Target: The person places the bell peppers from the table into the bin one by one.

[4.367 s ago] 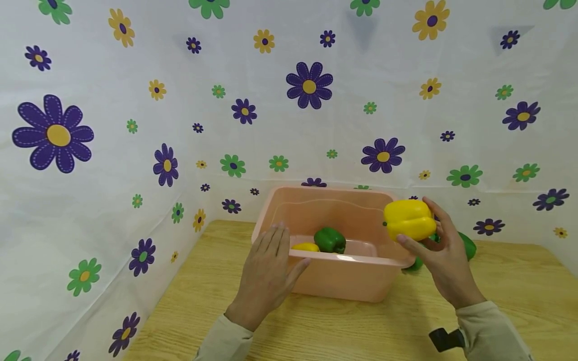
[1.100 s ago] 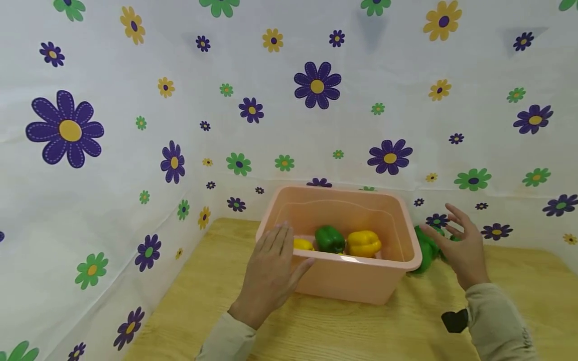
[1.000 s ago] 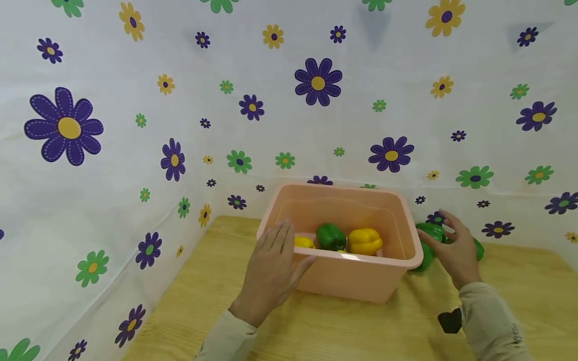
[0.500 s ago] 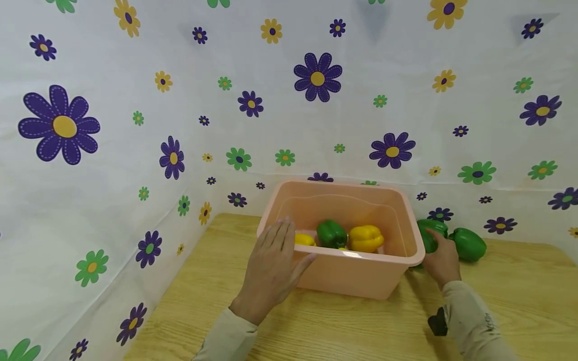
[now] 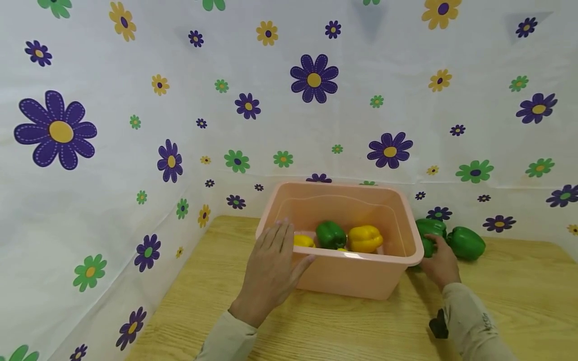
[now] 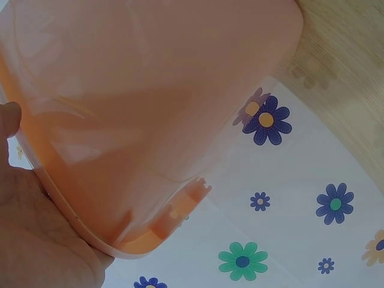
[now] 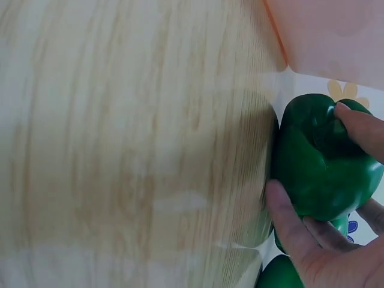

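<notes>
My left hand [image 5: 267,268] lies with straight fingers over the front left rim of a peach plastic bin [image 5: 343,276]; the left wrist view shows the hand [image 6: 48,228] along the rim. Inside the bin are a green bell pepper [image 5: 330,234], a yellow bell pepper [image 5: 365,238] and another yellow one [image 5: 304,241], partly hidden by the front wall. To the bin's right, my right hand [image 5: 440,263] holds a green bell pepper [image 7: 321,165] low by the table, thumb on one side and fingers on the other.
Two more green bell peppers sit at the right, one behind the held one [image 5: 431,227] and one further right [image 5: 467,244]. The wooden table [image 5: 352,326] meets a white flower-print sheet [image 5: 271,130] at the back and left.
A yellow pepper from my right hand is now inside the bin. The right hand then moved down to a green pepper beside the bin and took hold of it. My left hand stays on the rim.
</notes>
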A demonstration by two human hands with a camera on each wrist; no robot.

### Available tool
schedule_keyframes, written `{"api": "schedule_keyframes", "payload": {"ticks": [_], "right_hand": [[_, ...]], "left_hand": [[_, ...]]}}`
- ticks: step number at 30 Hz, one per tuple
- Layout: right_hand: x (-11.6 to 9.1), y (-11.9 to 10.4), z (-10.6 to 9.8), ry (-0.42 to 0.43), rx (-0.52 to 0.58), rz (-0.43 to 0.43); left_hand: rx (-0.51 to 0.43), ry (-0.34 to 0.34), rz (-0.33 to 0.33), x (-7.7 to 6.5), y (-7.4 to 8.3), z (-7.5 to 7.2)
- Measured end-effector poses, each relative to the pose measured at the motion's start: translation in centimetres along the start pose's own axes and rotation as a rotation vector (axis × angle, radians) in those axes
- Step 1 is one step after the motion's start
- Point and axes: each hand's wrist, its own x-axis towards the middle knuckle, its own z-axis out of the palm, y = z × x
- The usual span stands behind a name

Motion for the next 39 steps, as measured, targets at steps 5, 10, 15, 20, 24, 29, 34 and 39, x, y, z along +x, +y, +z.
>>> {"api": "schedule_keyframes", "payload": {"ticks": [5, 10, 15, 20, 24, 29, 34, 39], "right_hand": [[0.0, -0.1, -0.1, -0.018, -0.010, 0.017], [-0.2, -0.2, -0.3, -0.029, 0.011, 0.046], [-0.7, 0.2, -0.2, -0.022, 0.036, 0.050], [-1.1, 0.4, -0.3, 0.001, 0.062, 0.037], [-1.3, 0.7, -0.5, 0.038, 0.134, 0.036], [-1.7, 0.4, -0.8, 0.092, 0.299, 0.077], [-1.9, -0.9, -1.8, 0.199, 0.432, 0.123], [-2.2, -2.7, -3.3, 0.290, 0.642, 0.173]], "left_hand": [[0.002, 0.000, 0.006, 0.0, 0.0, 0.0], [0.008, -0.010, 0.006, 0.0, 0.0, 0.0], [0.010, -0.009, 0.013, -0.2, 0.1, 0.0], [0.016, 0.007, 0.019, -0.2, 0.1, 0.2], [0.015, 0.003, 0.016, -0.1, 0.1, 0.2], [0.029, -0.007, 0.007, -0.1, -0.1, 0.3], [0.024, -0.002, 0.013, 0.0, -0.3, 0.3], [0.023, -0.004, 0.015, 0.1, -0.2, 0.2]]}}
